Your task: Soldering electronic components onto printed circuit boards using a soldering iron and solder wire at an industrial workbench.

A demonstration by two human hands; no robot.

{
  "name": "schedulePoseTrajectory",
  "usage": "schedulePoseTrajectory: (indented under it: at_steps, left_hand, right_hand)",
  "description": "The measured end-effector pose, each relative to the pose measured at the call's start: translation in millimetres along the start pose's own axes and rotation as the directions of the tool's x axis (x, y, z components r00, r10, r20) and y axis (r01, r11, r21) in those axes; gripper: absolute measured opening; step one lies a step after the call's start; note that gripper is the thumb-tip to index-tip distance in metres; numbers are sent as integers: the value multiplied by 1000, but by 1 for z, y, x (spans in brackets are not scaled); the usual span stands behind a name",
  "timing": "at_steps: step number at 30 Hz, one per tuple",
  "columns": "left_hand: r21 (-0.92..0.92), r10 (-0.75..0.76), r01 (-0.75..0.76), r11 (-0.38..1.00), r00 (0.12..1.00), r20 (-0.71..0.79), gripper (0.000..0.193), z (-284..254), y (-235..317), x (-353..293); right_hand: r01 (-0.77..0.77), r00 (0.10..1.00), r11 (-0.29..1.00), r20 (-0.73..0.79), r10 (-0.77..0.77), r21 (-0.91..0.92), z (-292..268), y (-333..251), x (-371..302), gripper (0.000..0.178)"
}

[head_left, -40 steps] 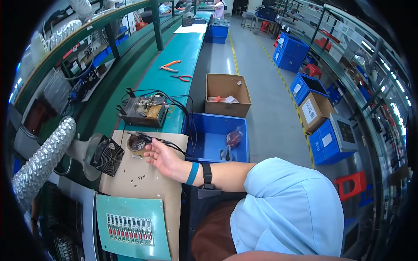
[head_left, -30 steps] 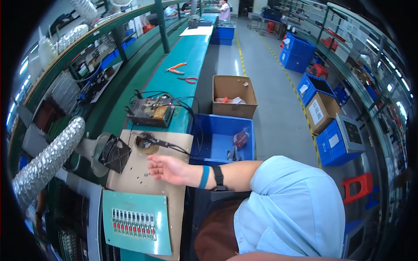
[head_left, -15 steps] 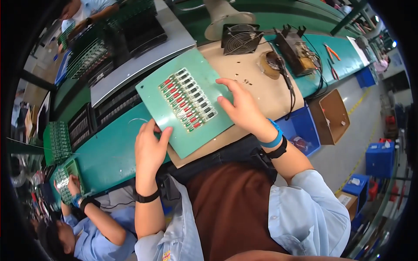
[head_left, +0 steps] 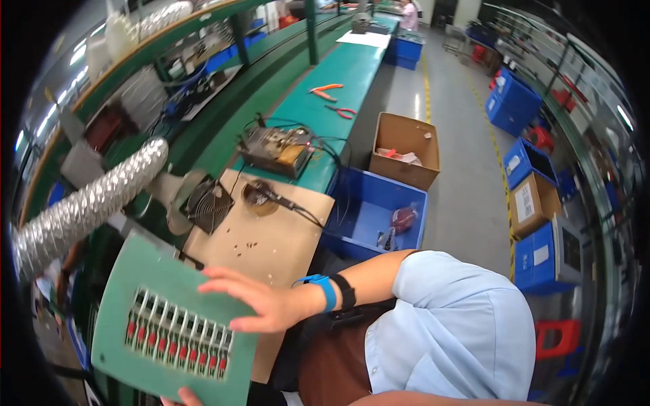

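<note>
A flat green plate (head_left: 115, 338) lies at the lower left, with a row of narrow circuit boards (head_left: 177, 336) set in its middle. These carry red parts and pale rectangular ends. At its near edge, my left hand (head_left: 183, 398) shows only a little, a digit over the rim and the rest cut off by the picture's lower edge. My right hand (head_left: 264, 306) is at the plate's right side, fingers stretched out and thumb apart, reaching over the edge. Whether its fingertips press on the plate I cannot tell.
Beyond the plate are brown paper (head_left: 277, 247), a round fan (head_left: 210, 206), a soldering iron (head_left: 288, 203) by a round holder, and a metal device (head_left: 277, 150). Orange-handled pliers (head_left: 326, 89) and red-handled cutters (head_left: 340, 111) lie farther off. Right of the bench stand a blue bin (head_left: 379, 203) and cardboard box (head_left: 406, 152).
My view has swung to the right, so the plate and hands now appear lower left. My left hand has mostly left the picture. The right hand stays by the plate's right side.
</note>
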State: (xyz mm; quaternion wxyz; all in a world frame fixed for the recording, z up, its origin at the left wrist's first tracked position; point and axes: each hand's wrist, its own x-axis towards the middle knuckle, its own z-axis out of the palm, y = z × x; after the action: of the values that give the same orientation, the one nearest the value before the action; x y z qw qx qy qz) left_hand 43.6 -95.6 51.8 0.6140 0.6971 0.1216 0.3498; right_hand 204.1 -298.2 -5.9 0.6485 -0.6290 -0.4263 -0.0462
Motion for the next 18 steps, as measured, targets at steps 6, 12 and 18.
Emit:
schedulePoseTrajectory:
  at_steps: [6,12,18]
  left_hand:
    - [513,496,-468,720,864,92,34,-19,22,7]
    - [623,588,-718,312,661,467,23,-8,24,-7]
    - [466,579,-881,80,422,698,40,-3,-5,-9]
  right_hand:
    - [326,928,796,12,-372,-511,-25,-27,27,54]
    - [-234,965,926,190,183,297,-28,-80,30,36]
    - [-586,810,693,324,488,420,-33,-86,11,26]
